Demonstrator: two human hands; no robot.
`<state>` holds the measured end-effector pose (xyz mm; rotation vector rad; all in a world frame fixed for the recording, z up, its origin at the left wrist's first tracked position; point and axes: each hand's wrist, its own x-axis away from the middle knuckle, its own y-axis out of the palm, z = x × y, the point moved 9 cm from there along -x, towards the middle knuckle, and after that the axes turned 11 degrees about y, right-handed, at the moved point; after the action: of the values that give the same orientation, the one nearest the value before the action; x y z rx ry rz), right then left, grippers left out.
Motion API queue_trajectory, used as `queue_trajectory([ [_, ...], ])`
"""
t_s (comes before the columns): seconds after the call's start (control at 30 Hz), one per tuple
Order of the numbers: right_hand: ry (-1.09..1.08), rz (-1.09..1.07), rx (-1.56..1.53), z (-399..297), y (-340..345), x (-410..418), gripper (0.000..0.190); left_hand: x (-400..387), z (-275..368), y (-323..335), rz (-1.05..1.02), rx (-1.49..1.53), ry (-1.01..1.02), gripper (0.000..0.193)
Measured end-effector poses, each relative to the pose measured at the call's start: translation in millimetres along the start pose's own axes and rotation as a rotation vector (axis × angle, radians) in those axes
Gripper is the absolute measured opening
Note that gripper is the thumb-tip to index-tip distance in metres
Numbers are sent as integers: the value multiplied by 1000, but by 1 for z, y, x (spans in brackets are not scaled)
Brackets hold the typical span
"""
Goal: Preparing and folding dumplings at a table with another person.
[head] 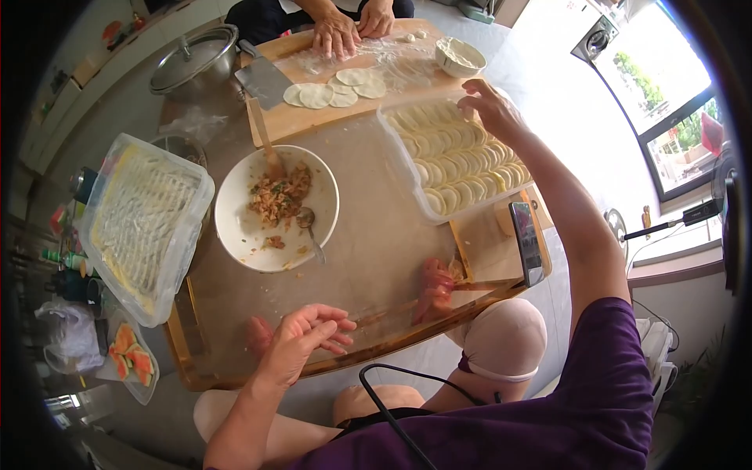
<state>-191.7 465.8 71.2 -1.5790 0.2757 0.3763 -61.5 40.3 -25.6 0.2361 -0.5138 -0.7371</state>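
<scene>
My left hand [305, 338] hovers over the near edge of the glass-topped table [376, 247], palm turned inward, fingers loosely bent and nothing in them. Stretched out to the far right, my right hand [490, 108] is above the far corner of a translucent plastic tray [432, 214]. Its fingers are bent and apart; no item shows between them. Rows of uncooked dumplings [464, 158] fill that tray. Left of centre stands a white bowl [232, 235] of chopped filling [282, 197]. A wooden spatula [267, 141] and a metal spoon [308, 223] rest in it.
Across the table, another person's hands [338, 35] work on a floured wooden board [311, 123] holding round dough wrappers [317, 95], a dough scraper [264, 76] and a flour bowl [461, 59]. A plastic lid [150, 229], lidded steel pot [197, 59] and phone [527, 244] stand around the sides.
</scene>
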Motion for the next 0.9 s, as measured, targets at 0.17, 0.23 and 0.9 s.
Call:
queue_trajectory([
  [0.17,250,252,-195,39,-14,5,27,-1,2,3,-12,11,8,25],
  [0.23,837,-41,-305,70,12,15,27,0,2,2,-7,11,14,25],
  [0.9,812,-125,-227,48,28,6,43,6,6,2,-15,60,21,23],
])
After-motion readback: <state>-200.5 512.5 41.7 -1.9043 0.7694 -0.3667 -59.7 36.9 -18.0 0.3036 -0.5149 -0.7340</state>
